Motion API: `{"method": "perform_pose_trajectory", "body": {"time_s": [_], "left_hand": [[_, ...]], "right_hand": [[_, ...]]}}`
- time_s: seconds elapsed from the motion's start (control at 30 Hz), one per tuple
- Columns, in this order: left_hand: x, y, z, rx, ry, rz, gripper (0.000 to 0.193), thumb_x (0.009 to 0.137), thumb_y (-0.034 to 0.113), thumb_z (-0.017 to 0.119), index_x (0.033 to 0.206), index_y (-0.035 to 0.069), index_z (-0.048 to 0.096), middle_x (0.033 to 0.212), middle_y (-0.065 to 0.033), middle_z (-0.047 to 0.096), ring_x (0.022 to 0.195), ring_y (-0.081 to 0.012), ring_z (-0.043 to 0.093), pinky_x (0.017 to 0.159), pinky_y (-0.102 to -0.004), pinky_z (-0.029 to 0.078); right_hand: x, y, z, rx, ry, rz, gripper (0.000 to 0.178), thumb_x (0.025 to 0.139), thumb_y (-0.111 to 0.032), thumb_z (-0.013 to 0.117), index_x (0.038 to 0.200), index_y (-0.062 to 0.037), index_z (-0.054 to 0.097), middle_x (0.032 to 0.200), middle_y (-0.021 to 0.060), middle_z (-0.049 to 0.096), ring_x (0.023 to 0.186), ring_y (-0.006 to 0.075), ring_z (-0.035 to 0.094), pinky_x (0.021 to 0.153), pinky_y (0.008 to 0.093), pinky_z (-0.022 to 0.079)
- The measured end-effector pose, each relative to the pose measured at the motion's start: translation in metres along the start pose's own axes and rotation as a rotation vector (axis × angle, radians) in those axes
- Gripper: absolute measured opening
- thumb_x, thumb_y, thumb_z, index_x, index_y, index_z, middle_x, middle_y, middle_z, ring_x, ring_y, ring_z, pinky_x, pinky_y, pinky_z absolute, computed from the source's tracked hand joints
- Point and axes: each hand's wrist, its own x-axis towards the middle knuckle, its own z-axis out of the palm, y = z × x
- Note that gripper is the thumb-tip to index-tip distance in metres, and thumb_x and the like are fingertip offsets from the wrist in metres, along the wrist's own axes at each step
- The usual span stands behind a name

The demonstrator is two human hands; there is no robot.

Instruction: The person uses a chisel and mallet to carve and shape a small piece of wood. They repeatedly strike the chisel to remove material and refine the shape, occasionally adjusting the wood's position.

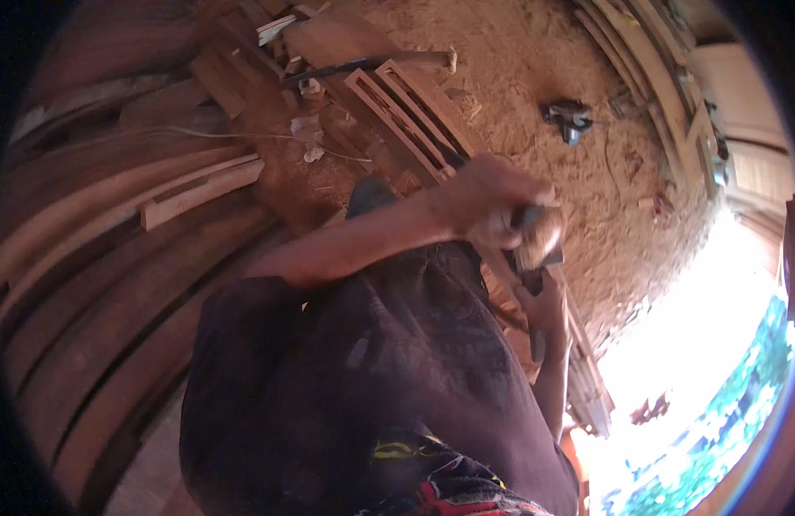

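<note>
In front of my body both hands close around what looks like a hand plane (539, 241), a short tool with a tan wooden part and dark parts, blurred. My left hand (496, 202) grips its far end, fingers curled. At its near end my right hand (544, 301) is wrapped on it, partly hidden. Beneath the hands runs a long wooden workpiece (574, 344), reaching from the slotted frame down toward the lower right. Just beyond my left hand lies the slotted wooden frame (406, 116).
Stacked planks (114, 301) fill the left side. A dark power tool (570, 119) sits on the sandy floor (509, 52). Long boards (643, 77) lean at the upper right, with a bright opening at the lower right. Wood offcuts (337, 39) lie at the top.
</note>
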Motion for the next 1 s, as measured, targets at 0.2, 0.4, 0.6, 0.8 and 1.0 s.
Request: {"method": "perform_pose_trajectory", "body": {"time_s": [0.2,0.4,0.6,0.8,1.0], "left_hand": [[-0.015,0.020,0.060,0.294,-0.304,-0.103,0.036,0.072,0.024,0.083,0.100,0.013,0.062,0.082,-0.0065,0.066,0.082,-0.0329,0.071,0.069,-0.0453,0.056],[-0.011,0.029,0.071,0.439,-0.233,-0.024,0.034,0.068,0.022,0.081,0.095,0.009,0.065,0.078,-0.0080,0.069,0.076,-0.0313,0.073,0.065,-0.0450,0.057],[-0.017,0.024,0.086,0.527,-0.335,-0.078,0.036,0.069,0.021,0.082,0.098,0.008,0.066,0.083,-0.0104,0.069,0.082,-0.0341,0.073,0.072,-0.0478,0.057],[-0.030,-0.004,0.084,0.644,-0.587,-0.207,0.041,0.070,0.027,0.081,0.103,0.007,0.065,0.091,-0.0110,0.070,0.090,-0.0354,0.071,0.078,-0.0460,0.055],[-0.047,-0.012,0.069,0.672,-0.418,-0.279,0.039,0.071,0.026,0.079,0.103,0.007,0.068,0.092,-0.0103,0.070,0.095,-0.0320,0.070,0.080,-0.0465,0.054]], "right_hand": [[-0.021,0.040,-0.016,-0.543,0.148,-0.402,0.060,0.083,-0.023,0.084,0.135,-0.0039,0.062,0.110,0.0207,0.070,0.099,0.0399,0.071,0.081,0.0482,0.056],[-0.012,0.021,-0.044,-0.743,-0.028,-0.411,0.045,0.086,-0.025,0.079,0.125,-0.0066,0.069,0.096,0.0178,0.072,0.081,0.0387,0.073,0.073,0.0496,0.056],[0.011,-0.040,-0.073,0.024,-0.086,-0.499,0.052,0.100,-0.032,0.069,0.140,-0.0006,0.059,0.096,0.0217,0.074,0.087,0.0303,0.076,0.075,0.0384,0.058],[0.017,-0.049,-0.020,-0.390,-0.045,-0.703,0.059,0.101,-0.022,0.064,0.154,-0.0033,0.044,0.114,0.0267,0.069,0.089,0.0364,0.072,0.079,0.0447,0.057],[0.022,-0.050,-0.003,-0.331,-0.098,-0.747,0.064,0.099,-0.015,0.063,0.157,-0.0052,0.037,0.116,0.0286,0.068,0.083,0.0388,0.073,0.076,0.0476,0.057]]}}
